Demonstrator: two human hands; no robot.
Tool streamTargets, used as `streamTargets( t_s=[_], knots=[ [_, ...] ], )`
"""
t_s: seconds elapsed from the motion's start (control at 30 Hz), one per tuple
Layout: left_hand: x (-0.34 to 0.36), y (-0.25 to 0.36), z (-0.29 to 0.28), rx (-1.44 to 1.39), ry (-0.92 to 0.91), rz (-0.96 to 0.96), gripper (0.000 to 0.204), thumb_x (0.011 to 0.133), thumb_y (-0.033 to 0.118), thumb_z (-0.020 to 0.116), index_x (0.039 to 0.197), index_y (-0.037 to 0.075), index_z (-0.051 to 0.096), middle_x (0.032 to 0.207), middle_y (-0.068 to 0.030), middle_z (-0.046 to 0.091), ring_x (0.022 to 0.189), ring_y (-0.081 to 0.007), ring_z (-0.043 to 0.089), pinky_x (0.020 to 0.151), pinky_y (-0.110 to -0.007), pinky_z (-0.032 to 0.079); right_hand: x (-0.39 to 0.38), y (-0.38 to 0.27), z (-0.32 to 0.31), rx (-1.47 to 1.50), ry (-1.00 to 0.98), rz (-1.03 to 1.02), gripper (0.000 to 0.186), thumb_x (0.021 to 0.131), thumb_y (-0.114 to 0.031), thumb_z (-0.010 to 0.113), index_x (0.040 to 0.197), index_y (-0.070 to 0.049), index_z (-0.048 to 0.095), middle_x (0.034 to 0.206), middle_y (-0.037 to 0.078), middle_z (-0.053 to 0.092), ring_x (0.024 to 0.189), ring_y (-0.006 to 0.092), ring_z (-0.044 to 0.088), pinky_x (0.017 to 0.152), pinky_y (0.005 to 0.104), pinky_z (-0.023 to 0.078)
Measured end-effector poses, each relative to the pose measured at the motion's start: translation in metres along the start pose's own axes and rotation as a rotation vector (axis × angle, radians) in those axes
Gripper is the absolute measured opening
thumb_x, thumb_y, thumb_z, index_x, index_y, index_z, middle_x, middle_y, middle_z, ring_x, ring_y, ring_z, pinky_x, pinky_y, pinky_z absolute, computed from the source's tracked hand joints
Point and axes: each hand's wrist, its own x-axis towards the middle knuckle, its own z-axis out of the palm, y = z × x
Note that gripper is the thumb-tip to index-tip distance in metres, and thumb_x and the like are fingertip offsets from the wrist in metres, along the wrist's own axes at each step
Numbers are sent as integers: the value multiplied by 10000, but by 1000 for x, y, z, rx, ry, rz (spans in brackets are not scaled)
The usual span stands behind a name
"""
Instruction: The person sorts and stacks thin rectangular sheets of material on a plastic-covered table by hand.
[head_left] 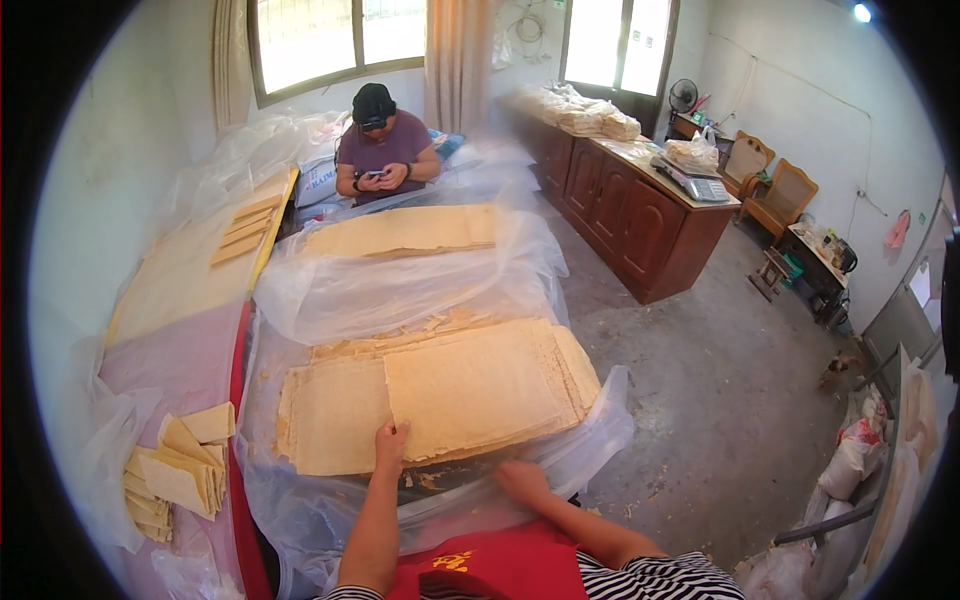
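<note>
A stack of thin, beige, rough-edged sheets lies on clear plastic film in front of me. Its top sheet (475, 390) is set to the right, over another beige sheet (335, 415) showing at the left. My left hand (392, 442) is closed on the near left corner of the top sheet, thumb uppermost. Beside the stack's near edge, my right hand (522, 483) is curled over the clear plastic film (590, 440); whatever its fingers hold is hidden. Broken beige flakes (440, 325) lie along the stack's far side.
Farther back, more sheets (400, 230) lie partly under film. Folded pieces (185, 465) sit on the left-hand table (170, 360). A person (385, 150) sits beyond, holding a phone. A brown wooden counter (640, 220) with a scale (700, 185) stands at the right.
</note>
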Motion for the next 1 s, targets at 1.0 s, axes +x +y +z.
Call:
streamTargets(
  t_s=[1.0],
  knots=[
    [-42,93,73,-159,-322,-6,264,875,234,576,1034,23,577,880,-40,603,802,-124,581,701,-272,481,93,-37,-72,103,331,-153,383,736,-69,630,1112,-23,571,1009,166,626,921,327,598,770,368,469]
  ],
)
